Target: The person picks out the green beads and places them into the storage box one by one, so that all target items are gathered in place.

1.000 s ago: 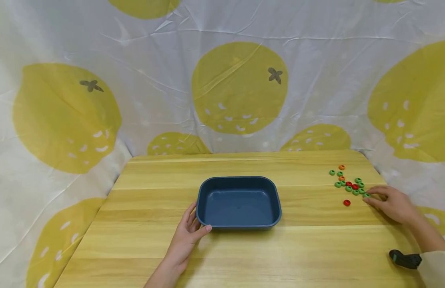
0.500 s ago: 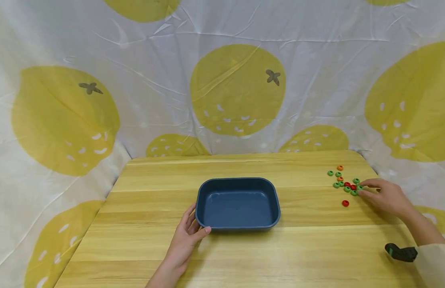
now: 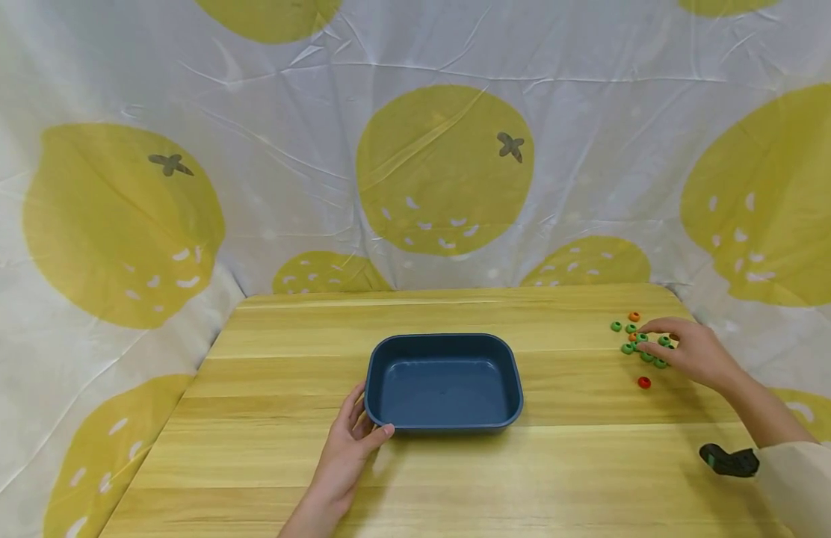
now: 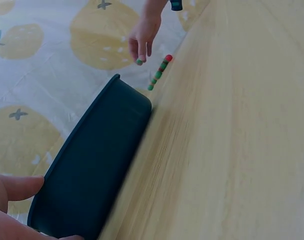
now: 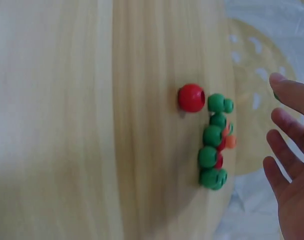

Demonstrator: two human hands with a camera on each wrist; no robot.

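In the head view a dark blue plastic basin (image 3: 445, 392) stands mid-table. My left hand (image 3: 343, 452) grips its near left corner, thumb at the rim and fingers against the side. Over at the right, my right hand (image 3: 699, 355) pinches a green bead (image 3: 641, 338) between thumb and fingertip. The left wrist view shows this green bead (image 4: 139, 62) raised above the others; in the right wrist view the fingers mostly cover it. Several green beads, with some red and orange ones, lie under and beside that hand, partly hidden by it.
One red bead (image 3: 644, 382) lies apart, nearer the front. An orange bead (image 3: 634, 317) is at the back of the cluster. A black device (image 3: 728, 461) juts from the right sleeve (image 3: 802, 478). A lemon-print cloth (image 3: 449, 172) hangs behind the wooden table (image 3: 523, 478).
My right hand has moved left from the cluster's right edge, lifting a green bead from the table. The left hand keeps its hold on the basin, which stays in place.
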